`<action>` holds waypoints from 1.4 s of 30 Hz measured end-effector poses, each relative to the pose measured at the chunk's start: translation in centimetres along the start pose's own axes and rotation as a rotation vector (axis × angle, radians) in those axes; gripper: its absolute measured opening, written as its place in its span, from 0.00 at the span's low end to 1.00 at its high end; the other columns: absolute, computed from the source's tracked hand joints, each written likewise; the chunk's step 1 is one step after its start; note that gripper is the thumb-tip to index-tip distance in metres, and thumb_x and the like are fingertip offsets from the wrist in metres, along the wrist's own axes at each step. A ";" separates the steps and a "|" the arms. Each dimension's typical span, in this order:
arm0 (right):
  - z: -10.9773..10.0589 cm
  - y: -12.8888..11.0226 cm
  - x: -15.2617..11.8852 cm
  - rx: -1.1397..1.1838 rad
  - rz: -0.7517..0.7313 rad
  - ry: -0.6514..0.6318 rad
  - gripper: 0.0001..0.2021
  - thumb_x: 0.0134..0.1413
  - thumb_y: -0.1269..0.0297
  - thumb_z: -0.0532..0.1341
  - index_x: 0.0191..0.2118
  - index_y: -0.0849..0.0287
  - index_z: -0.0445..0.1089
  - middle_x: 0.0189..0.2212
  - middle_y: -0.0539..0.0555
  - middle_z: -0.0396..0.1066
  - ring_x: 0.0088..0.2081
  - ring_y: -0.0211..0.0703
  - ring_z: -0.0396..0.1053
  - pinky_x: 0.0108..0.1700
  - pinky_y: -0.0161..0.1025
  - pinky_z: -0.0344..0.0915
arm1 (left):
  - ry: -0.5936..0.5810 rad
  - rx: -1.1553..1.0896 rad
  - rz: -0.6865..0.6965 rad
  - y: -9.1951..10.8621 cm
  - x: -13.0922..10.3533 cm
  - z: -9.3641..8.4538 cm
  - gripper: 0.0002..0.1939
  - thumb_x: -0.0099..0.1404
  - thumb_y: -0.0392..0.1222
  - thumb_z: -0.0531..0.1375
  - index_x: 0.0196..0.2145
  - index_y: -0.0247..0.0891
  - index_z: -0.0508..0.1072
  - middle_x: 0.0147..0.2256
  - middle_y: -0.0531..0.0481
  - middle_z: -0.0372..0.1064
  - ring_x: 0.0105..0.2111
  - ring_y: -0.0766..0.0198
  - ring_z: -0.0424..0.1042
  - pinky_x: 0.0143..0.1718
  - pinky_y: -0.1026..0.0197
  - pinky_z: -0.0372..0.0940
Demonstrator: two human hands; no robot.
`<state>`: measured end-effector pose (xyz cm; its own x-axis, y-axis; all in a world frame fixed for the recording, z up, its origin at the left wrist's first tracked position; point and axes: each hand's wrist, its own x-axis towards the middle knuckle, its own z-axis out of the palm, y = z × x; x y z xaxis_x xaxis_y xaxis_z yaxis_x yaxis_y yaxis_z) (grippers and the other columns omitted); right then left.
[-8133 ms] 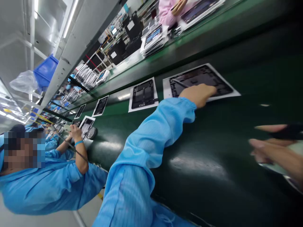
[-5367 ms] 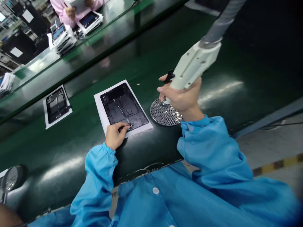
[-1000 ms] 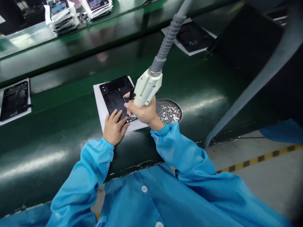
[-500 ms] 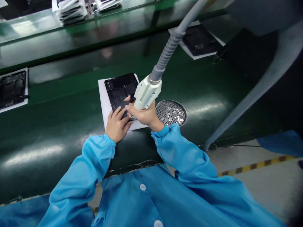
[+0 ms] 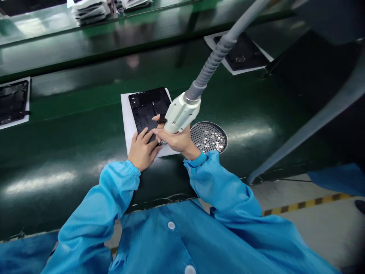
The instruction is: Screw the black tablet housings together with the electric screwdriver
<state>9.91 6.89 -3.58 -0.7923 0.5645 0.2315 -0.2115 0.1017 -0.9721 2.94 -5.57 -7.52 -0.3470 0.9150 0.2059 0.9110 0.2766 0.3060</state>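
A black device panel [image 5: 148,108] lies on a white sheet [image 5: 129,121] on the green bench. My left hand [image 5: 142,149] rests with spread fingers on the panel's lower left part and the sheet. Wrapped round the lower end of a pale tool [image 5: 181,113] is my right hand [image 5: 179,140]. The tool hangs on a grey ribbed hose, tilted over the panel's lower right corner, and its tip is hidden by my fingers. Right beside my right hand stands a round perforated metal dish [image 5: 209,137] with many small shiny parts.
Another black panel on a white sheet [image 5: 14,102] lies at the far left. A further panel [image 5: 245,53] lies at the back right. Stacked white sheets [image 5: 91,11] stand on the rear ledge. A grey curved tube [image 5: 308,125] crosses the right side.
The view has shifted slightly. In the picture the tool and my right hand sit a little farther right, with the panel. Both hands keep their hold and pose.
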 end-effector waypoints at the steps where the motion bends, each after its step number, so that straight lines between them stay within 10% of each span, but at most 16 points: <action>1: 0.0 0.0 0.0 -0.002 0.003 0.000 0.10 0.41 0.63 0.66 0.32 0.59 0.68 0.20 0.48 0.66 0.24 0.37 0.66 0.29 0.38 0.69 | 0.001 -0.002 0.000 0.0 0.0 0.0 0.16 0.69 0.47 0.54 0.48 0.41 0.76 0.57 0.41 0.65 0.61 0.45 0.56 0.58 0.39 0.53; 42: -1.3 0.5 0.1 0.044 -0.020 0.044 0.12 0.42 0.62 0.68 0.34 0.59 0.68 0.20 0.46 0.68 0.18 0.34 0.64 0.23 0.37 0.67 | 0.012 0.037 0.005 -0.4 0.0 0.4 0.18 0.69 0.49 0.54 0.51 0.43 0.74 0.60 0.42 0.61 0.62 0.45 0.56 0.60 0.38 0.52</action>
<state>10.53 8.07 -4.12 -0.7619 0.5983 0.2481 -0.2530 0.0778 -0.9643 2.67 -5.54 -8.01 -0.3452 0.9127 0.2187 0.9202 0.2833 0.2700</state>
